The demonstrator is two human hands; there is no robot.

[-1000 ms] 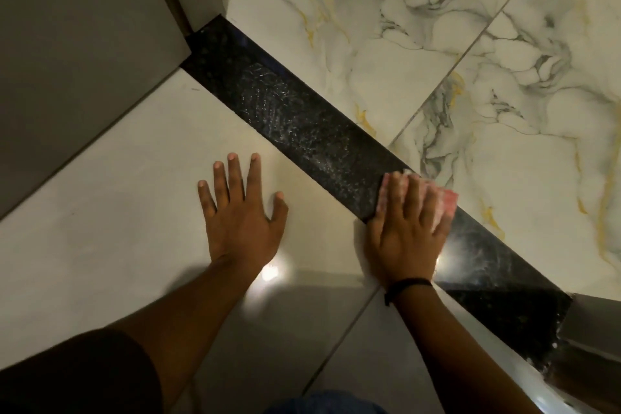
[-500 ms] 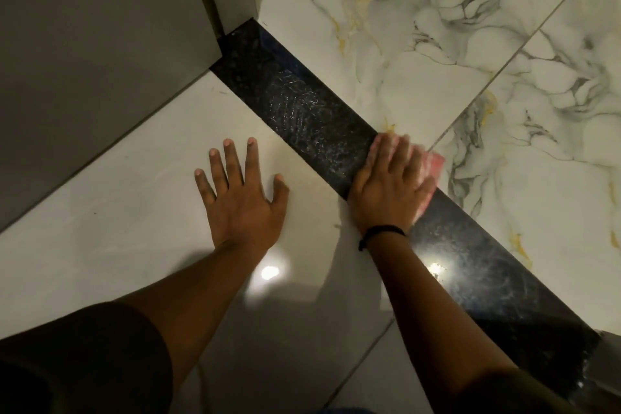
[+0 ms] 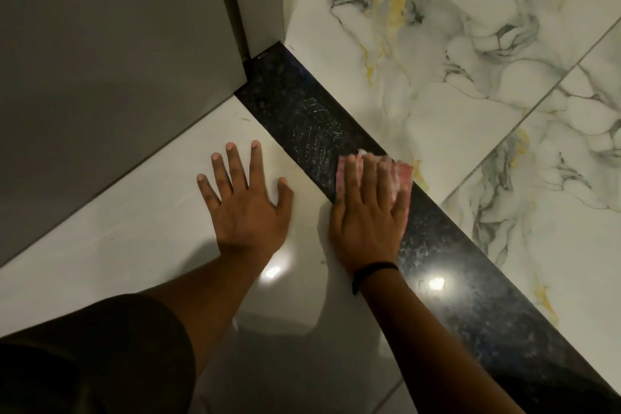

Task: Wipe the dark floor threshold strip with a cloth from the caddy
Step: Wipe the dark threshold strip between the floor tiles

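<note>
- Against the view half a second back, I see my right hand (image 3: 371,212) lower and further right in the picture, its cloth (image 3: 341,175) further from the strip's far end by the door frame (image 3: 258,0); my left hand (image 3: 247,208) has kept its flat pose.
- The dark strip (image 3: 447,245) runs long and narrow on a slant, from the foot of the door frame down to the lower right corner, past my right wrist.
- The pink cloth lies on the strip under my right fingers, its edges showing beyond the fingertips and on both sides.
- My right hand is flat, fingers extended, pressing the cloth down; its heel rests on the pale tile (image 3: 141,212).
- My left hand is spread open, palm down on the pale tile, just left of the strip, holding nothing.
- A black band (image 3: 373,270) circles my right wrist.
- Streaky marks show on the strip beyond the cloth.
</note>
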